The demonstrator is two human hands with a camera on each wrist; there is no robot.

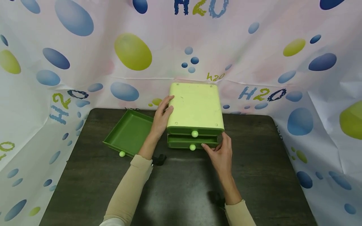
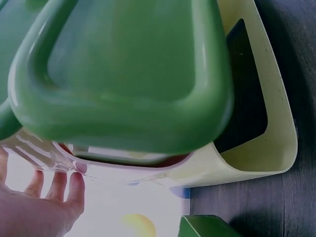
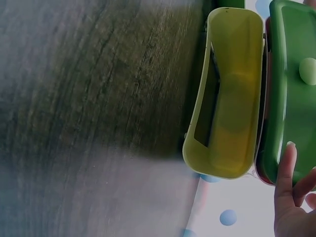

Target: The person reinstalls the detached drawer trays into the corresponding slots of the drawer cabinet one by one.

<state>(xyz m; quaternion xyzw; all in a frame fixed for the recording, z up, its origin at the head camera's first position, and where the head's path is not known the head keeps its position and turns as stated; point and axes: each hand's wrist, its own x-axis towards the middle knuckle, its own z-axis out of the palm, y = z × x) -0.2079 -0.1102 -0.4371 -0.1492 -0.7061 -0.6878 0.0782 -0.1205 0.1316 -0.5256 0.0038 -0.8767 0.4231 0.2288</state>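
A pale yellow-green drawer cabinet (image 1: 195, 105) stands at the back middle of the dark table (image 1: 254, 163). It holds two dark green drawers, an upper drawer (image 1: 181, 131) and a lower drawer (image 1: 179, 145), each with a pale knob. My left hand (image 1: 163, 113) rests with straight fingers on the cabinet's top left edge. My right hand (image 1: 219, 150) touches the right end of the lower drawer's front with its fingertips. The right wrist view shows a straight finger (image 3: 286, 170) against the green drawer front (image 3: 291, 98). The left wrist view shows my left hand (image 2: 44, 207) spread beside the cabinet shell (image 2: 266, 123).
A third green drawer (image 1: 128, 131) lies out on the table to the left of the cabinet, its pale knob (image 1: 122, 153) facing me. A spotted curtain (image 1: 311, 94) closes in the table at the back and both sides.
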